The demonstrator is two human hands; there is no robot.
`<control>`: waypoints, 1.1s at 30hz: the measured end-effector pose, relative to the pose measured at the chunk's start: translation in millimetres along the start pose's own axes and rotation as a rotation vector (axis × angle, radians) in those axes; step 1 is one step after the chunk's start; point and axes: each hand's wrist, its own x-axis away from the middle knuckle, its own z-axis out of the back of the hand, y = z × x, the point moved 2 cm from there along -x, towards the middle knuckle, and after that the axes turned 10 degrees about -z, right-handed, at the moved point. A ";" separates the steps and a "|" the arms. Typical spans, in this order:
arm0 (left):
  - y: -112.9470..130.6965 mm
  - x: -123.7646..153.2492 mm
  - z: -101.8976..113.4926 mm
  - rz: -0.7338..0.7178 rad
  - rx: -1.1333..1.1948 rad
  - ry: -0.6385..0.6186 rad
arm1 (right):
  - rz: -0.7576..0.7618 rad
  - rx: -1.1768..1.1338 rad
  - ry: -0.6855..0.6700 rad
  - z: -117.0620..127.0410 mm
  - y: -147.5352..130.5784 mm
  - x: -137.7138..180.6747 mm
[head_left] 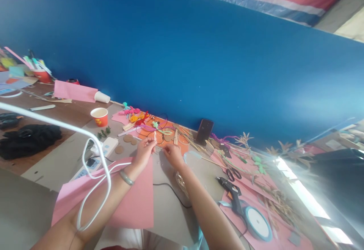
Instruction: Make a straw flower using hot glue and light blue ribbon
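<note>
My left hand (145, 150) is closed in a pinch, with a small thin white piece (155, 136) sticking up from its fingertips. A hand's width to the right, my right hand (173, 154) has its fingers pressed together; whatever they hold is too small to make out. Both hands hover over the grey tabletop (167, 181) in front of an orange sheet (170, 142). Round brown discs (129, 139) lie just left of my left hand. Below my left forearm is a pink paper sheet (139, 200).
Left are a paper cup (99, 117), a power strip (106, 149) and a white cable (71, 128) crossing my left arm. A phone (204, 131) leans on the blue wall (182, 52). Right are scissors (233, 174), a glue gun (231, 191) and a ribbon roll (258, 222).
</note>
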 end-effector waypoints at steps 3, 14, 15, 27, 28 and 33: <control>-0.4 -0.6 0.0 0.002 0.005 0.007 | 0.007 -0.010 -0.005 -0.7 0.5 -2.0; 8.1 2.1 -5.9 0.015 0.068 0.014 | 0.076 0.102 -0.038 -13.4 -8.6 -28.6; 9.0 2.4 -6.2 0.016 0.070 0.017 | 0.073 0.104 -0.040 -14.4 -8.7 -30.3; 10.6 6.6 -6.9 0.024 0.040 0.012 | 0.043 -0.243 -0.046 16.8 -1.5 -12.8; 10.5 7.6 -7.4 0.022 0.037 0.002 | 0.035 -0.294 -0.053 20.3 -0.4 -8.3; 11.0 13.6 -12.4 0.007 0.053 -0.120 | -0.003 -0.489 -0.078 27.6 0.0 12.3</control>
